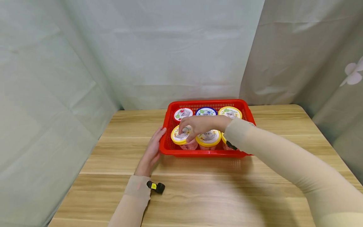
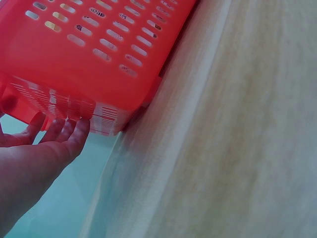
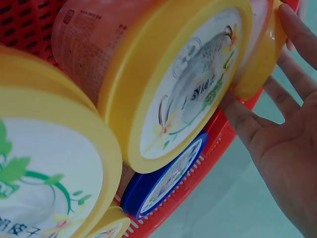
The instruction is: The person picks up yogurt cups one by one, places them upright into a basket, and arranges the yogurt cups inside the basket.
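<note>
A red plastic basket (image 1: 210,154) holds several lidded tubs in two rows. My left hand (image 1: 153,146) is at the basket's left side; in the left wrist view its fingertips (image 2: 81,126) touch the slotted wall under the rim. Over the front-left yellow-lidded tub (image 1: 177,137) is my right hand (image 1: 202,124), fingers spread. One finger meets that tub's lid (image 3: 270,54) in the right wrist view. Beside it stands the front-middle yellow-lidded tub (image 1: 208,140). Behind are a red-lidded tub (image 1: 179,114), a blue-lidded tub (image 1: 206,110) and a yellow-lidded tub (image 1: 230,110). The right forearm partly covers the front-right tub (image 1: 225,144).
The basket stands on a wooden table (image 1: 198,195) near its back edge. Pale cloth curtains (image 1: 175,50) hang behind the table and at both sides. A small black wrist camera (image 1: 156,186) is strapped to the left sleeve.
</note>
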